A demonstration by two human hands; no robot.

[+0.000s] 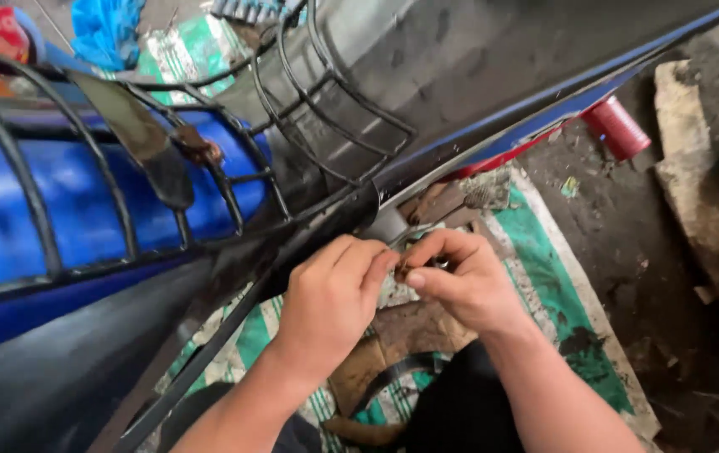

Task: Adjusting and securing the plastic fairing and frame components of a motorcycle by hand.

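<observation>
My left hand [334, 298] and my right hand [464, 281] meet just under the lower edge of a blue and black motorcycle body [74, 210]. Their fingertips pinch a small dark metal part [403, 268] between them, close to a grey metal bracket [389, 225] on the frame. The part is mostly hidden by my fingers, so its shape is unclear. A black wire rack [309, 109] runs over the bodywork above my hands.
A green and white woven mat [544, 285] lies on the dirty ground below. A red cylindrical piece [618, 127] sits at the upper right near a rough stone slab [703, 193]. Brown cardboard [414, 327] and a black curved strip [401, 369] lie under my wrists.
</observation>
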